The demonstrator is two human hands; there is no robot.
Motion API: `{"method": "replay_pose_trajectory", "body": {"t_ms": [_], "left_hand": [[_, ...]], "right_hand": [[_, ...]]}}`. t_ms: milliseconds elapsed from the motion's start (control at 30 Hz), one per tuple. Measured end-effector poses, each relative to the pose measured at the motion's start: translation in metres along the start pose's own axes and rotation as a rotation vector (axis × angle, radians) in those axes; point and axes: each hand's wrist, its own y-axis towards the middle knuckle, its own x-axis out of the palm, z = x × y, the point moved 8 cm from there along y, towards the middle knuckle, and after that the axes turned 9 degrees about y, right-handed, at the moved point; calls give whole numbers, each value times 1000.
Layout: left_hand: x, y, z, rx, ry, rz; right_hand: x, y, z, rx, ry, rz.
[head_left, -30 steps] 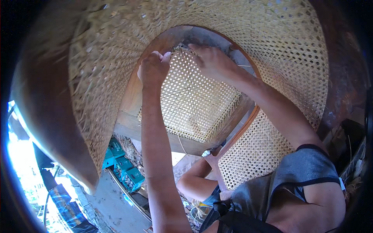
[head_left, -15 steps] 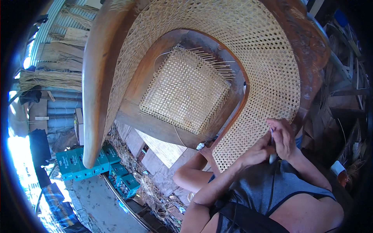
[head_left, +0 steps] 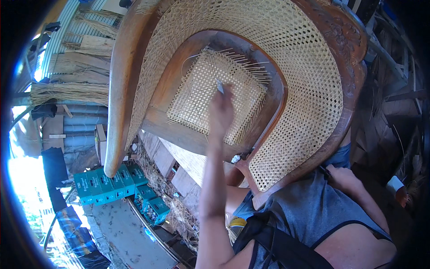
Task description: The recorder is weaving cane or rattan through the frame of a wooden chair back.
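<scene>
A carved wooden armchair has a woven cane back [head_left: 309,85] that curves round its seat. Over the cane seat panel [head_left: 192,101], which has loose cane ends sticking out along its edges, my left hand [head_left: 221,110] is closed on a small pale-ended tool [head_left: 220,86]. Most of that tool is hidden by the fingers, and whether it touches the weave I cannot tell. At my right hip, my right hand [head_left: 345,178] is curled beside the hem of my grey top, with a dark bit at its fingertips that I cannot make out.
The chair's thick wooden arm [head_left: 120,89] rises on the left. A small white lump [head_left: 235,158] sits by the front of the frame. Teal crates [head_left: 103,184] stand lower left, and bundles of cane strands [head_left: 69,93] hang by the wall. Scraps litter the ground.
My hands have parted from near the chair's right front. The left has reached forward over the seat with the small tool; the right has dropped to my hip. My view has shifted slightly.
</scene>
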Motion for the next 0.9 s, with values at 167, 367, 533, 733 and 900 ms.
{"method": "replay_pose_trajectory", "body": {"t_ms": [167,367,533,733,900], "left_hand": [[-71,114,-60,356,671,405],[-82,154,-77,201,1041,218],[-68,170,-93,175,1101,209],[-69,177,-88,141,919,181],[-85,180,-114,-18,719,127]], "right_hand": [[-50,-29,23,-308,235,-247],[-163,-22,-87,-876,887,-167],[-149,85,-250,-910,1074,-287],[-136,247,-390,-827,1058,-232],[-132,294,-445,-761,1012,-248]]}}
